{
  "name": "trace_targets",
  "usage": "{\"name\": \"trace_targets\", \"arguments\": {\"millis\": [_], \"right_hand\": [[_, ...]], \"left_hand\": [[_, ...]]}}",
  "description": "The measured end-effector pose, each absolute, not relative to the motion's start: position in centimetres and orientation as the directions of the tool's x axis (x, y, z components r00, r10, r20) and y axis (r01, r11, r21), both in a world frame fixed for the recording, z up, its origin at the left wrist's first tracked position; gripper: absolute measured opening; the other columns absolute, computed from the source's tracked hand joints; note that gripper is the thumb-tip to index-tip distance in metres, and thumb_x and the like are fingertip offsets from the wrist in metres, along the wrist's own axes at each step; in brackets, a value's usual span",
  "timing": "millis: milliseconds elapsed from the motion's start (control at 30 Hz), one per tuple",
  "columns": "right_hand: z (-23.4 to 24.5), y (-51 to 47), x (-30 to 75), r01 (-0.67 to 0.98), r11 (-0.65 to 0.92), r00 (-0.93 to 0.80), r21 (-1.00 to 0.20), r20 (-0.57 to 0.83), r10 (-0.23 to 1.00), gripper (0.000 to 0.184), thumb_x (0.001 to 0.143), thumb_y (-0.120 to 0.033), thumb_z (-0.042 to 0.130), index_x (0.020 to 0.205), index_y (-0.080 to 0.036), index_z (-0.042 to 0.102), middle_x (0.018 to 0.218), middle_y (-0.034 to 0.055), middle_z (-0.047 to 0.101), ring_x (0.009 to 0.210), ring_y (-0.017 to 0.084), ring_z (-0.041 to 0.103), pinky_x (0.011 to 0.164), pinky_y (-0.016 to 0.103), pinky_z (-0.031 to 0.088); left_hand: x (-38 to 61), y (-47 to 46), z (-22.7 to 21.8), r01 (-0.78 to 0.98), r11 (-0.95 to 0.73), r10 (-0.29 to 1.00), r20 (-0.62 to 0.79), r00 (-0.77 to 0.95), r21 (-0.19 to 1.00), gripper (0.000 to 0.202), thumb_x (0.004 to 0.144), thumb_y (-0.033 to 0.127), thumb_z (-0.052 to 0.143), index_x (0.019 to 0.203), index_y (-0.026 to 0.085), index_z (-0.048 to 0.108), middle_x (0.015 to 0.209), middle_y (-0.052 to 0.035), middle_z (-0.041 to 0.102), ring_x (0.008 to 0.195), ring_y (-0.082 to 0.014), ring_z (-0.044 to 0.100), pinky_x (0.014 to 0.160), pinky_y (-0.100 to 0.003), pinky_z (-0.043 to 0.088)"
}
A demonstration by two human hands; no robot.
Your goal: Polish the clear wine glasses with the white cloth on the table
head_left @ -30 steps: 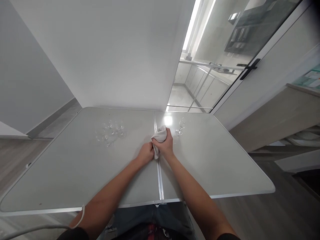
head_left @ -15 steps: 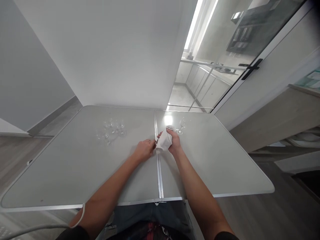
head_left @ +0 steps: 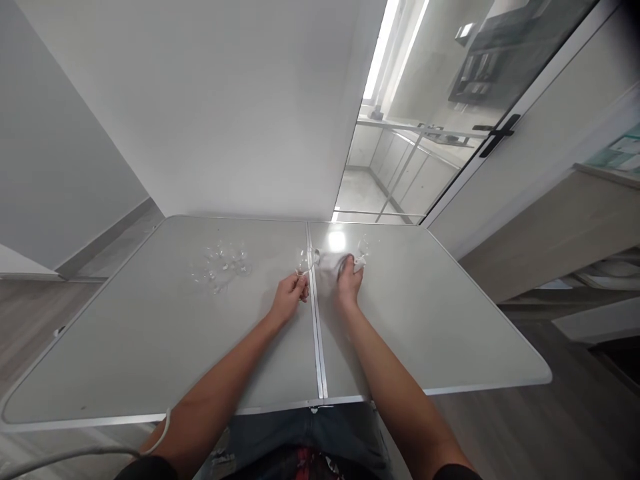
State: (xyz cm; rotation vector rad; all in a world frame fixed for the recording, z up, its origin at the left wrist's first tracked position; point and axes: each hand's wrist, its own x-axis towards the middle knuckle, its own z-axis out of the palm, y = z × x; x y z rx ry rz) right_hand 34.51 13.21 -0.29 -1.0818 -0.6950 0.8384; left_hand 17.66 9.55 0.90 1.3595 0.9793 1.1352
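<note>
My left hand (head_left: 291, 295) is closed on a small clear stemmed glass (head_left: 303, 260), held just above the table's centre seam. My right hand (head_left: 349, 285) is closed around a white cloth (head_left: 359, 264), which is partly blurred by motion and apart from the held glass. Just beyond the right hand, another clear stemmed glass (head_left: 364, 245) stands on the table, its lower part hidden by the cloth and fingers. To the left, several clear glasses (head_left: 223, 265) sit in a close group; their transparent outlines overlap.
The pale folding table (head_left: 160, 347) has a metal seam (head_left: 317, 340) down its middle and metal edging. A white wall (head_left: 225, 107) and a glazed door (head_left: 395, 173) border its far side. A white cable (head_left: 90, 453) runs past my left arm.
The cloth has come off the glass and moved right and away with my right hand. The glass in my left hand now shows uncovered.
</note>
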Motion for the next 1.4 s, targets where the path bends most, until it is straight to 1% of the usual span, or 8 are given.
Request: {"name": "trace_targets", "arguments": {"millis": [133, 267, 500, 633, 767, 900, 1167, 1400], "right_hand": [[0.7, 11.6, 31.6, -0.322, 0.09, 0.34, -0.943, -0.027, 0.94, 0.041, 0.086, -0.056, 0.062, 0.111, -0.023, 0.06, 0.095, 0.0029, 0.07, 0.088, 0.019, 0.068, 0.076, 0.03, 0.056], [1.4, 10.4, 29.5, -0.172, 0.192, 0.122, -0.966, 0.172, 0.977, 0.031, 0.087, -0.047, 0.067, 0.107, -0.024, 0.063, 0.094, 0.0018, 0.067, 0.089, 0.019, 0.064, 0.084, 0.031, 0.053], [2.1, 11.3, 33.0, 0.308, 0.349, 0.608, -0.885, 0.465, 0.644, 0.017, 0.085, -0.039, 0.069, 0.088, -0.024, 0.061, 0.1, 0.0055, 0.051, 0.098, 0.023, 0.051, 0.097, 0.035, 0.044], [2.1, 11.6, 33.4, 0.182, 0.313, 0.609, -0.932, 0.356, 0.709, 0.024, 0.087, -0.042, 0.065, 0.102, -0.025, 0.058, 0.096, 0.0036, 0.056, 0.091, 0.022, 0.053, 0.09, 0.035, 0.046], [2.0, 11.1, 32.0, -0.046, 0.207, 0.137, -0.977, 0.199, 0.97, 0.034, 0.082, -0.051, 0.071, 0.101, -0.023, 0.065, 0.091, 0.0012, 0.065, 0.088, 0.02, 0.058, 0.086, 0.032, 0.049], [2.3, 10.6, 31.3, -0.289, 0.041, -0.231, -0.957, 0.112, 0.966, 0.058, 0.089, -0.075, 0.047, 0.102, -0.023, 0.07, 0.092, 0.0041, 0.069, 0.094, 0.022, 0.063, 0.089, 0.035, 0.051], [2.4, 10.8, 31.4, -0.031, 0.221, -0.192, -0.975, 0.223, 0.956, 0.033, 0.083, -0.049, 0.073, 0.102, -0.023, 0.065, 0.099, 0.002, 0.069, 0.093, 0.019, 0.062, 0.085, 0.03, 0.049], [2.4, 11.2, 32.6, -0.09, 0.136, -0.128, -0.987, 0.147, 0.981, 0.055, 0.073, -0.04, 0.083, 0.121, -0.023, 0.063, 0.106, 0.0052, 0.073, 0.093, 0.021, 0.065, 0.083, 0.032, 0.051]], "left_hand": [[18.5, 9.8, -0.3, -0.099, 0.016, 0.966, 0.011, 0.26, 0.995, 0.055, 0.085, 0.071, 0.055, 0.078, 0.017, 0.055, 0.068, -0.0011, 0.059, 0.056, -0.0121, 0.053, 0.054, -0.025, 0.047], [18.7, 10.0, -0.5, -0.088, -0.021, 0.986, 0.035, 0.164, 0.996, 0.056, 0.082, 0.072, 0.06, 0.076, 0.017, 0.055, 0.069, -0.0007, 0.059, 0.061, -0.0134, 0.054, 0.058, -0.026, 0.048], [17.8, 10.2, 0.5, 0.002, -0.222, 0.974, 0.222, 0.041, 0.975, 0.042, 0.094, 0.055, 0.055, 0.089, 0.016, 0.071, 0.1, -0.0086, 0.069, 0.097, -0.0197, 0.062, 0.077, -0.027, 0.049], [18.0, 10.1, 0.4, -0.03, -0.18, 0.981, 0.182, 0.061, 0.983, 0.034, 0.088, 0.049, 0.066, 0.085, 0.016, 0.069, 0.096, -0.0079, 0.068, 0.087, -0.0172, 0.063, 0.072, -0.026, 0.05], [17.9, 10.1, 0.5, -0.08, -0.161, 0.987, 0.159, -0.037, 0.984, 0.034, 0.077, 0.041, 0.078, 0.097, 0.019, 0.062, 0.081, -0.0008, 0.065, 0.074, -0.0135, 0.062, 0.07, -0.024, 0.051], [17.2, 10.2, 0.8, -0.037, -0.202, 0.969, 0.194, -0.152, 0.979, 0.023, 0.078, 0.035, 0.075, 0.081, 0.018, 0.059, 0.077, -0.0004, 0.064, 0.072, -0.0126, 0.061, 0.072, -0.024, 0.05], [17.1, 9.5, 1.1, 0.152, -0.339, 0.928, 0.357, -0.109, 0.928, 0.018, 0.085, 0.024, 0.063, 0.095, 0.017, 0.076, 0.092, -0.0055, 0.075, 0.082, -0.0177, 0.067, 0.076, -0.029, 0.053], [16.7, 9.2, 1.7, 0.297, -0.566, 0.817, 0.573, 0.072, 0.769, 0.025, 0.091, 0.018, 0.051, 0.095, 0.022, 0.076, 0.095, -0.0052, 0.076, 0.087, -0.0198, 0.069, 0.082, -0.033, 0.053]]}}
